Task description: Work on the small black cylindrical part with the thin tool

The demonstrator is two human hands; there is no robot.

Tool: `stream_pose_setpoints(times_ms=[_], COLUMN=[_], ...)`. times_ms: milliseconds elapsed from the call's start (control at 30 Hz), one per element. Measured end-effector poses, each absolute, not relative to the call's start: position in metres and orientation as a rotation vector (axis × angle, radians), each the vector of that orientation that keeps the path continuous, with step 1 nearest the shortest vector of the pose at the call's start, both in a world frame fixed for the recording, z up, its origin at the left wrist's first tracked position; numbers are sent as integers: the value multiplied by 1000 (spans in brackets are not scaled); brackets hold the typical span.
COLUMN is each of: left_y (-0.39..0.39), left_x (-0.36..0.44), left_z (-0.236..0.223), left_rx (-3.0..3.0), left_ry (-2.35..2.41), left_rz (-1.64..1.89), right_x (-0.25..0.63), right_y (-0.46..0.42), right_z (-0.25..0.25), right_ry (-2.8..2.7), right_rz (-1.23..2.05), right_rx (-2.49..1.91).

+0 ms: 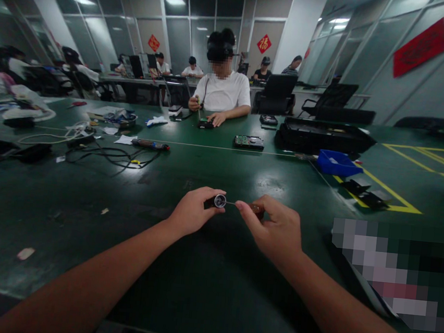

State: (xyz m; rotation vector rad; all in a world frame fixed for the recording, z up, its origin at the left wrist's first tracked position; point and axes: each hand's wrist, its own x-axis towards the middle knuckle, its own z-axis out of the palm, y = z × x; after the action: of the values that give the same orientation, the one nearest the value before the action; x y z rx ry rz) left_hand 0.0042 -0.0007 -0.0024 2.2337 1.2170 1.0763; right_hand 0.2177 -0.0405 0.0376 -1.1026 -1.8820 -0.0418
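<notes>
Above the near middle of the green table (127, 251), my left hand (190, 210) is closed around a small black cylindrical part with a silver ring (220, 201) at its end, which faces me. My right hand (281, 227) grips a screwdriver (257, 208) by its brownish handle. The thin metal shaft points left, and its tip is at the silver ring's edge. Whether the tip is inside the ring or only touches it, I cannot tell. My fingers hide most of the cylindrical part and much of the handle.
Across the table a co-worker (223, 91) handles a small circuit board device (205, 123). A hard drive (249, 142), a black tray (322, 137) and a blue bin (338, 163) are farther off. Black cables (109, 155) lie at left, a blurred-out item (388, 276) at right.
</notes>
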Motion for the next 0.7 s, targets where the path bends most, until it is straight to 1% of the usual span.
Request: stream_pose_setpoints(times_ms=[167, 300, 467, 567, 700], left_y=[0, 0, -1, -1, 0], left_x=[3, 3, 4, 4, 2], left_z=[-2, -2, -2, 0, 1], left_rx=[2227, 2218, 2214, 2218, 2229], left_ry=[1227, 1236, 1248, 1250, 1220], left_rz=[1071, 1069, 1060, 1061, 1090], right_x=[219, 221, 219, 216, 213], right_y=[-41, -41, -42, -39, -25], right_z=[40, 42, 38, 32, 23], right_ry=[-1980, -2051, -1920, -1714, -1376], right_rz=[115, 174, 243, 435, 791], right_rx=[-1012, -1012, -1058, -1107, -1062])
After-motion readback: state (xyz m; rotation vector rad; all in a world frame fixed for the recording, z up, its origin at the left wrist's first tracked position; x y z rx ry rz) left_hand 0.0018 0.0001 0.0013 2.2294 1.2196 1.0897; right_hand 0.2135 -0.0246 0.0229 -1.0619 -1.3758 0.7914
